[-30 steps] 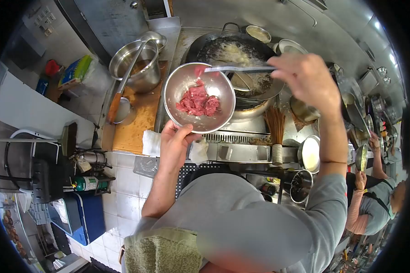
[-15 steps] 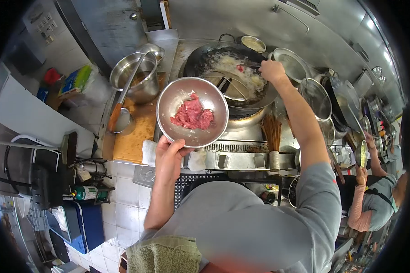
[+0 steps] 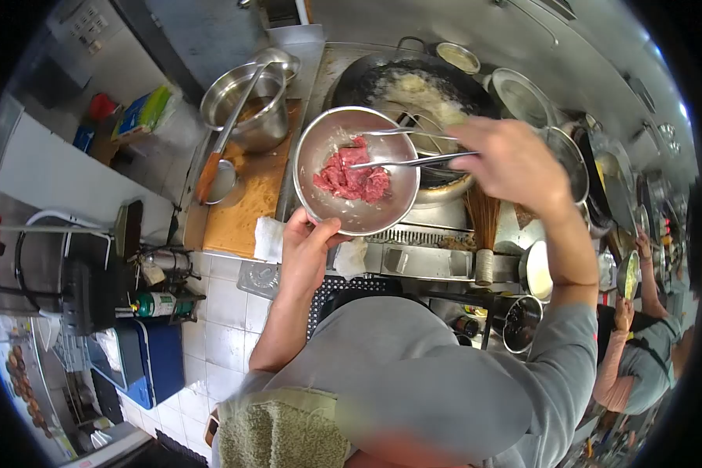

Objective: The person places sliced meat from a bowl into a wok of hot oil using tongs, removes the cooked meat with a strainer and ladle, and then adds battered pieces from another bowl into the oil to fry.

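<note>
My left hand (image 3: 306, 243) grips the lower rim of a steel bowl (image 3: 310, 148), thumb over the edge. Red raw meat pieces (image 3: 349, 173) lie in the bowl. My right hand (image 3: 511, 160), closed on metal tongs (image 3: 437, 158), is right of the bowl. The two arms of the tongs are spread apart, with their tips over the meat. Behind the bowl sits a black wok (image 3: 355, 82) with bubbling oil and pale frying food (image 3: 417, 92). A wire strainer (image 3: 429, 140) rests at the wok, partly hidden by my right hand and the tongs.
A steel pot (image 3: 265, 125) with a wooden-handled ladle (image 3: 210, 175) stands on the left board. A bamboo brush (image 3: 483, 234) is in front of the wok. Strainers (image 3: 522, 97) sit at the back right. At far right a person (image 3: 639, 359) holds a pan (image 3: 629, 273).
My right hand dipped the tongs with a red piece over the wok, then came back to the bowl with the tongs spread and no piece visible between them.
</note>
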`<action>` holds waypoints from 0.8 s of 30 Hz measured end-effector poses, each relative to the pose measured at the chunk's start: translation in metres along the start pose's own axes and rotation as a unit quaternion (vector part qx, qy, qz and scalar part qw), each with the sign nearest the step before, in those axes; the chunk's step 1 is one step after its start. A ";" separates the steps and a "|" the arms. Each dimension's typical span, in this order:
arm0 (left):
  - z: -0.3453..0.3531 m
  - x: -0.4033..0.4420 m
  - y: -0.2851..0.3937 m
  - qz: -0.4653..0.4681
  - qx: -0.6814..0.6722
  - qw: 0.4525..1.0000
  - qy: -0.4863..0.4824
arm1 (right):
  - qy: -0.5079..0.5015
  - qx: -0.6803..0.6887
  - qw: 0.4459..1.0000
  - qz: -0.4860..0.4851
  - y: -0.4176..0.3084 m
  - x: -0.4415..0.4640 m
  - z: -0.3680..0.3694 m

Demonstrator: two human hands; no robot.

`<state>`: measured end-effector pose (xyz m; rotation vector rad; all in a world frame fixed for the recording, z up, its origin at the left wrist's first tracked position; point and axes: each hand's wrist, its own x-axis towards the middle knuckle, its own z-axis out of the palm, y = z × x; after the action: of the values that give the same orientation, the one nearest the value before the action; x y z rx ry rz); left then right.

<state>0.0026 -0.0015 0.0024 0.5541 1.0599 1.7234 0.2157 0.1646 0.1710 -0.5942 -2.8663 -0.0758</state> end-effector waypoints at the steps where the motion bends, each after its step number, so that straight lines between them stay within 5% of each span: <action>1: 0.001 0.000 0.000 -0.006 0.000 1.000 -0.004 | 0.003 -0.029 1.000 -0.006 -0.006 0.001 0.013; 4: 0.005 0.004 0.000 -0.015 -0.006 1.000 -0.010 | -0.049 -0.056 0.997 -0.024 0.003 0.009 0.026; 9: 0.004 0.007 -0.003 -0.022 -0.046 0.999 -0.004 | 0.091 -0.043 0.995 -0.002 0.019 0.003 -0.013; 17: 0.001 0.006 -0.004 -0.032 -0.065 0.997 0.022 | 0.143 0.017 0.983 0.115 0.071 0.021 -0.044; 24: -0.007 -0.003 -0.005 -0.002 -0.067 0.997 0.037 | -0.061 -0.122 0.970 0.201 0.137 0.074 0.082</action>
<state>0.0009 -0.0059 -0.0046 0.4055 0.9867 1.8084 0.1875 0.3266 0.1083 -1.2562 -2.8049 -0.3416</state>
